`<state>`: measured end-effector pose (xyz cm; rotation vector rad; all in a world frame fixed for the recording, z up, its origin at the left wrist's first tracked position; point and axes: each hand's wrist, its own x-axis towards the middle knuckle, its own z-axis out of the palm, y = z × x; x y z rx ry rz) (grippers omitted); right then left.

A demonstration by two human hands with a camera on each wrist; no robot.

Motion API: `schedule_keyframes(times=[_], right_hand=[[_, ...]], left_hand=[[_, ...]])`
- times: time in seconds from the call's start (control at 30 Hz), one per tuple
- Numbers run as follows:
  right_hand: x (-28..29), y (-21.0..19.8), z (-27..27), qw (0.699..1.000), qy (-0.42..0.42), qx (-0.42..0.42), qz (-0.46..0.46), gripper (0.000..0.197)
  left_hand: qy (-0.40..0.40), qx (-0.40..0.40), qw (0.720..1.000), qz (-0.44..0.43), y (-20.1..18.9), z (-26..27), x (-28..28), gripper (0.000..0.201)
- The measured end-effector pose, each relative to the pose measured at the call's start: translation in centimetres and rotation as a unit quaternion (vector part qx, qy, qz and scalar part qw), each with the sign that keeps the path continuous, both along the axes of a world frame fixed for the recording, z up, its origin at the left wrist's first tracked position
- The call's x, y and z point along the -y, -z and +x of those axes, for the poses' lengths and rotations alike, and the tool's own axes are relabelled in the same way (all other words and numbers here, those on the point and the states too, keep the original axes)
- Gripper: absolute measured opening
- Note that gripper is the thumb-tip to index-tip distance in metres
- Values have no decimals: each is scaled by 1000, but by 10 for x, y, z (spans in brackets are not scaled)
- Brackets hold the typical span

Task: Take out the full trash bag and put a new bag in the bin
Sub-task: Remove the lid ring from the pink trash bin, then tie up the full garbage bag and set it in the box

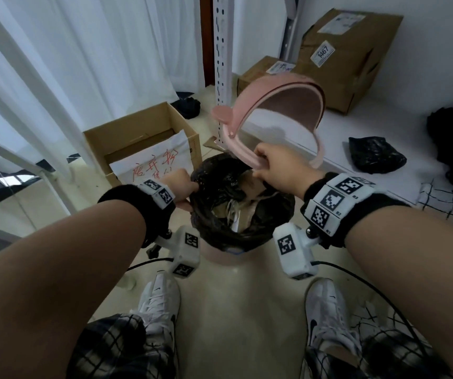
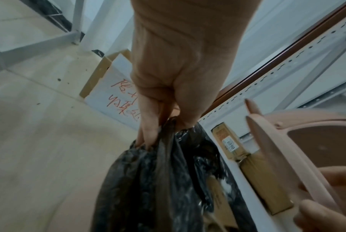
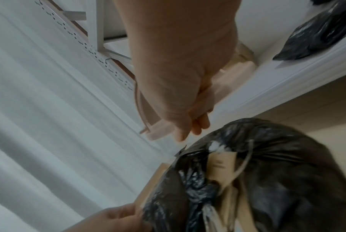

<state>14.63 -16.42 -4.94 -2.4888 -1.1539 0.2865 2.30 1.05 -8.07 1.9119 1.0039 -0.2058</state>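
A pink bin (image 1: 221, 257) stands on a pale floor (image 1: 236, 310) between 2 white shoes (image 1: 159, 305), seen from above. It is lined with a full black trash bag (image 1: 260, 214), whose open mouth shows brown paper and card scraps. The left hand (image 1: 183, 188) is clenched on a gathered fold of the bag's rim at the bin's left edge; from the left wrist, the fingers (image 2: 148, 133) are seen pinching bunched black plastic. The right hand (image 1: 277, 166) is closed around the rim of the pink lid ring (image 1: 274, 110), which is held tilted above the far side of the bin.

Risks, as judged from this scene: the thin plastic could be torn if the bag is pulled up by 1 pinched fold alone, since the load looks heavy and stiff-edged. Scraps could be spilled through the unclosed mouth if the bag tips. The bin itself could be dragged upward with the bag, because neither hand steadies it. The lid ring could be dropped or knocked against the white shelf (image 1: 329, 132) beside it.

A crumpled black bag (image 1: 375, 157) lies on that shelf; whether it is the fresh liner cannot be told. Most of the bin's body is hidden under the bag and wrist rigs. The bag's depth and its bottom are out of sight. The right wrist view is blurred, and the red writing on the paper in the open carton (image 1: 138, 143) cannot be read.
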Motion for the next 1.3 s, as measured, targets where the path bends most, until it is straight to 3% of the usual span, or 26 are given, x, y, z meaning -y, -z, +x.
schedule_keyframes(times=[0.17, 0.4, 0.43, 0.53, 0.6, 0.67, 0.77, 0.8, 0.87, 1.0, 1.1, 1.17, 1.3], right_hand=[[27, 4, 19, 993, 52, 102, -24, 24], [37, 4, 23, 982, 6, 138, -126, 26], [36, 1, 22, 980, -5, 145, -135, 25], [28, -15, 19, 975, -40, 159, -153, 21], [20, -30, 12, 969, -67, 173, -166, 22], [11, -38, 2, 965, -93, 174, -170, 20], [-8, -37, -18, 960, -142, 184, -159, 13], [-15, -34, -24, 957, -158, 188, -154, 12], [-27, -28, -34, 956, -179, 179, -150, 21], [-48, -24, -43, 954, -204, 144, -164, 32], [-61, -14, -48, 946, -218, 149, -187, 31], [-67, -6, -50, 947, -217, 157, -176, 33], [-71, 2, -53, 971, -174, 94, -133, 50]], left_hand=[[20, 12, 999, -30, 21, 11, 27, 25], [74, 32, 994, -67, 27, 35, 66, 22], [76, 36, 996, -41, 21, 36, 60, 27], [25, 139, 983, 121, -7, 32, 34, 84], [54, 215, 937, 269, -36, 20, 18, 95], [190, 190, 852, 449, -63, 7, 10, 88], [376, 47, 712, 591, -80, -14, 5, 57], [410, -8, 682, 606, -79, -21, 2, 47], [439, -98, 650, 613, -72, -33, -8, 37], [461, -105, 622, 624, -68, -49, -26, 33], [527, -117, 609, 581, -61, -55, -35, 27], [557, -110, 625, 536, -55, -55, -37, 27], [548, -99, 705, 440, -40, -53, -39, 28]])
